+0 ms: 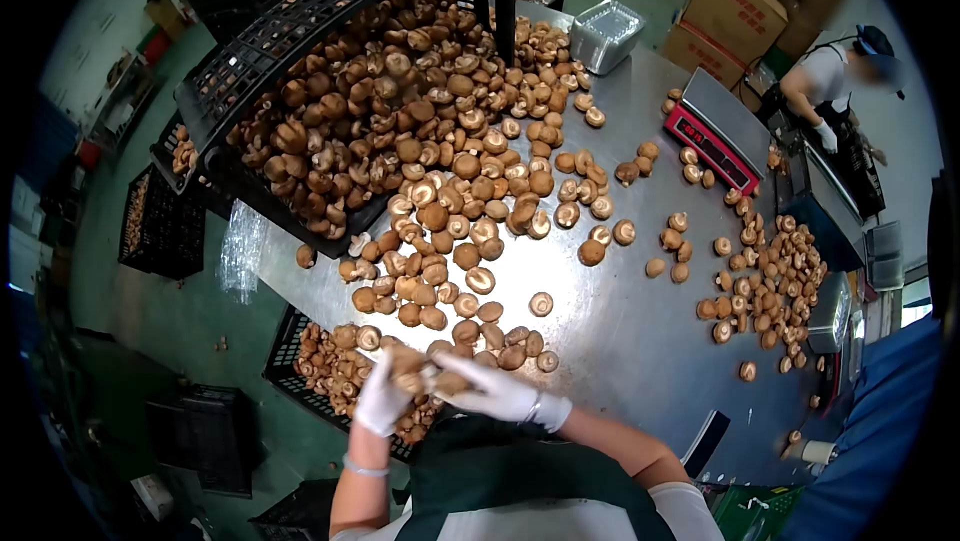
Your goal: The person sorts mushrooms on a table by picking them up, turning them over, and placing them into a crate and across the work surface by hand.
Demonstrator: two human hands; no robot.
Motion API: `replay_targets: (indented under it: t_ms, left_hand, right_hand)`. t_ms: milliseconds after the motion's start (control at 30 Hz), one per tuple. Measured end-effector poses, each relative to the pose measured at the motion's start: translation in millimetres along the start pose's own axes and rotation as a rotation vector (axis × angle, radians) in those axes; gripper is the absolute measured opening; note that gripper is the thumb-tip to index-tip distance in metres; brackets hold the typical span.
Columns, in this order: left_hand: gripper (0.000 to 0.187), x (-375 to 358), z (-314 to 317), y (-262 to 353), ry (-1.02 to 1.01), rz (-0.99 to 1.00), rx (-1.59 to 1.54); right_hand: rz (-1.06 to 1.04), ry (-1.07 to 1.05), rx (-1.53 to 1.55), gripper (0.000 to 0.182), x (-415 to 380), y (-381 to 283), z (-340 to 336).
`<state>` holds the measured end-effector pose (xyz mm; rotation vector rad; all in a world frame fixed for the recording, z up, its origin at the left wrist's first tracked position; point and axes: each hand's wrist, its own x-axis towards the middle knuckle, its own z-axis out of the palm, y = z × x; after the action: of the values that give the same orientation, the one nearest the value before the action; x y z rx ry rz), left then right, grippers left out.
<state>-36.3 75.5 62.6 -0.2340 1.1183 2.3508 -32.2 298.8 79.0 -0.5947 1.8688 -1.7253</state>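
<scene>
My left hand (382,403), in a white glove, is closed around one or more brown mushrooms (405,361), slightly blurred. Close beside it, my right hand (500,394), also gloved, has its fingers around another mushroom (453,384). Both hands are over the table's near edge, above a black crate of mushrooms (335,366). Loose mushrooms (420,291) lie on the metal table (600,311) just beyond my hands. From a tipped black crate (345,26) at the back left, a large heap of mushrooms (390,101) spills onto the tabletop.
On the right are a red scale (712,136) and another mushroom pile (770,286). A stack of clear plastic trays (607,36) stands at the back edge. Another person (825,91) works beyond the scale, near cardboard boxes (735,11). Black crates (160,226) stand on the floor to the left.
</scene>
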Motion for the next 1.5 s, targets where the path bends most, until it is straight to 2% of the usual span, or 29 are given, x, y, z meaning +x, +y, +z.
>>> replay_targets:
  t_ms: [33, 67, 100, 133, 167, 200, 233, 267, 300, 367, 500, 567, 600, 667, 700, 767, 833, 900, 967, 1033, 1100, 1167, 1200, 1233, 1300, 1367, 1400, 1433, 1500]
  left_hand:
    - [0.066, -15, -18, 2, 0.084, 0.059, 0.016]
    - [0.064, -32, -22, 26, -0.001, 0.12, 0.155]
    - [0.057, -51, -41, 27, 0.187, 0.123, 0.289]
    - [0.049, -63, -69, 32, 0.297, 0.09, 0.577]
    - [0.038, -72, -82, 36, 0.461, -0.046, 0.805]
    - [0.031, -76, -82, 40, 0.552, -0.032, 1.204]
    - [0.031, -75, -98, 36, 0.607, 0.037, 1.412]
    - [0.033, -69, -112, 27, 0.631, 0.12, 1.235]
    - [0.035, -57, -112, 25, 0.644, 0.196, 1.054]
    - [0.038, -20, -89, 27, 0.546, 0.4, 1.287]
    - [0.044, 67, -16, 34, 0.357, 0.605, 1.475]
    - [0.047, 107, 16, 42, 0.251, 0.668, 1.514]
    - [0.047, 127, 28, 47, 0.213, 0.682, 1.55]
    - [0.048, 169, 47, 57, 0.14, 0.722, 1.599]
    - [0.049, 190, 54, 60, 0.099, 0.742, 1.615]
    - [0.054, 233, 64, 68, -0.01, 0.724, 1.677]
    - [0.059, 276, 69, 71, -0.072, 0.673, 1.744]
    - [0.063, 315, 73, 71, -0.013, 0.656, 1.919]
    - [0.068, 357, 68, 62, 0.015, 0.558, 1.933]
    - [0.07, 364, 80, 52, 0.046, 0.606, 2.033]
    - [0.063, 364, 85, 50, 0.009, 0.649, 1.933]
    - [0.06, 357, 79, 47, -0.134, 0.731, 1.899]
    - [0.058, 349, 79, 47, -0.226, 0.721, 1.906]
    - [0.061, 340, 81, 48, -0.331, 0.612, 1.948]
    - [0.061, 321, 81, 43, -0.498, 0.517, 2.003]
    - [0.064, 301, 82, 44, -0.694, 0.476, 2.033]
    - [0.063, 294, 87, 53, -0.838, 0.426, 2.017]
    - [0.059, 292, 85, 64, -0.947, 0.467, 1.87]
    - [0.051, 310, 80, 89, -0.845, 0.357, 1.619]
  right_hand:
    - [-0.055, -0.077, -0.106, 0.06, 3, -6, 4]
    - [-0.055, -0.178, -0.152, 0.058, 5, 2, 7]
    - [-0.054, -0.278, -0.198, 0.055, 7, 9, 8]
    - [0.026, -0.34, -0.2, 0.054, 9, 6, 3]
    - [0.105, -0.396, -0.205, 0.053, 10, 2, -4]
    - [0.073, -0.317, -0.287, 0.052, 7, 1, -13]
    - [0.042, -0.233, -0.367, 0.051, 2, 1, -23]
    - [-0.022, -0.135, -0.347, 0.048, -2, 34, -31]
    - [0.002, -0.066, -0.286, 0.044, -6, 25, -50]
    - [0.135, 0.074, -0.192, 0.041, -15, 30, -88]
    - [0.293, 0.5, -0.215, 0.04, -24, 23, -169]
    - [0.195, 0.749, -0.255, 0.041, -17, 25, -206]
    - [0.086, 0.859, -0.292, 0.041, -10, 49, -232]
    - [0.112, 0.956, -0.268, 0.048, 8, 33, -263]
    - [0.044, 0.985, -0.479, 0.052, 18, 47, -287]
    - [0.024, 0.981, -0.558, 0.055, 41, 68, -320]
    - [0.111, 0.969, -0.772, 0.057, 64, 79, -340]
    - [0.138, 0.998, -0.825, 0.057, 85, 84, -350]
    - [0.306, 0.743, -0.587, 0.054, 102, 85, -355]
    - [0.365, 0.701, -0.999, 0.051, 114, 95, -336]
    - [0.239, 0.626, -0.849, 0.049, 118, 99, -326]
    - [0.223, 0.633, -0.779, 0.046, 108, 102, -307]
    - [0.108, 0.599, -0.764, 0.043, 101, 105, -303]
    - [0.183, 0.493, -0.653, 0.042, 94, 93, -298]
    - [0.111, 0.39, -0.701, 0.042, 80, 93, -283]
    - [0.123, 0.137, -0.71, 0.043, 69, 72, -277]
    - [0.078, 0.056, -0.607, 0.043, 66, 70, -280]
    - [0.035, -0.093, -0.608, 0.044, 69, 65, -291]
    - [0.286, -0.173, -0.518, 0.045, 80, 30, -324]
